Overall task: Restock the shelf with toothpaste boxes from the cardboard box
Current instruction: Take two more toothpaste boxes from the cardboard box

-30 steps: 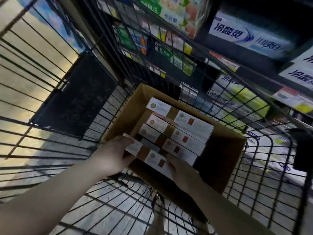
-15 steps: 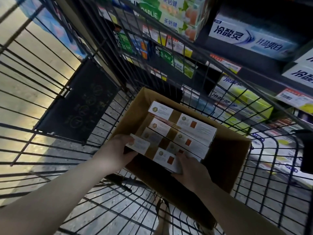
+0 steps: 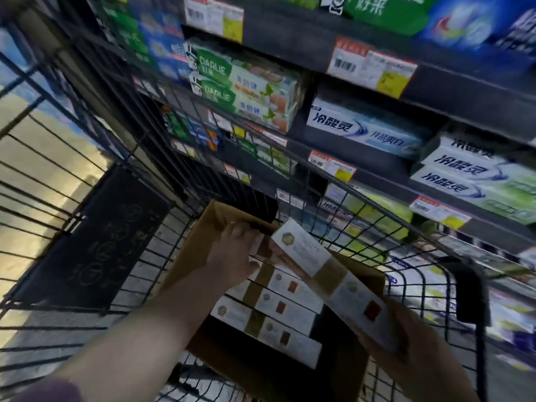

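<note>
Grip: right hand (image 3: 406,340) clamps the near end of one toothpaste box (image 3: 322,265), raised and tilted above cardboard box (image 3: 203,236). Left hand (image 3: 232,256) lies over far stacked boxes (image 3: 278,311) inside; its hold cannot be told. Cardboard box sits in wire cart (image 3: 470,294), beside shelf (image 3: 290,44).

1. The left forearm (image 3: 150,329) is bare and stretches from the lower left toward the middle, with a dark sleeve (image 3: 46,390) at its near end.
2. The left hand (image 3: 235,256) lies back-up, its fingers bent downward and its thumb out to the right. Whether it grips anything cannot be told.
3. The right hand (image 3: 420,346) grips the near end of a raised, tilted toothpaste box (image 3: 319,265).
4. The right forearm (image 3: 452,384) is bare and enters from the lower right.
</note>
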The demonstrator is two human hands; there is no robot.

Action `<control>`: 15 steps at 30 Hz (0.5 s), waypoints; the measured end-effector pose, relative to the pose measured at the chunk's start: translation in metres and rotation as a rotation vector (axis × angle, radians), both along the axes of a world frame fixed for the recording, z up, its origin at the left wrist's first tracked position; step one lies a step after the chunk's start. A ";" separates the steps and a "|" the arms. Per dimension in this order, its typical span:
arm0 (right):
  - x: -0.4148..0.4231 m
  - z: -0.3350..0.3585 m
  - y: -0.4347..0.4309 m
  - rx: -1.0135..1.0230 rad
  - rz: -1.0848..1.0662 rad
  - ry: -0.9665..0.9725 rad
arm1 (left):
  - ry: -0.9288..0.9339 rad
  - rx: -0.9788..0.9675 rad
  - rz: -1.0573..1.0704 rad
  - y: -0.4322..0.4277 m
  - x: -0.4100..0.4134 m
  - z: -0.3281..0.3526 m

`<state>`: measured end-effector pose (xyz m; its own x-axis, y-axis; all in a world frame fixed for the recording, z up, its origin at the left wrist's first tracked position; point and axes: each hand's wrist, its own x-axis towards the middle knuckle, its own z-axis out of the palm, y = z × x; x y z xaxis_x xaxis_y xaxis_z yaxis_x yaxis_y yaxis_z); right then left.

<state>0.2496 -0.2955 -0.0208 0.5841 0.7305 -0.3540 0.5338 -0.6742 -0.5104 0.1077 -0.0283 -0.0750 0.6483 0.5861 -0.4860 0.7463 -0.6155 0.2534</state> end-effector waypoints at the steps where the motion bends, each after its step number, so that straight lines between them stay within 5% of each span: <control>1: 0.002 0.000 -0.002 -0.008 -0.019 0.001 | 0.030 0.039 -0.038 0.003 0.006 -0.004; 9: 0.003 -0.015 -0.020 -0.064 -0.084 -0.100 | 0.214 0.161 -0.099 0.012 -0.001 -0.050; 15: -0.008 0.012 -0.016 -0.051 -0.124 -0.112 | -0.004 0.046 -0.028 -0.002 -0.035 -0.030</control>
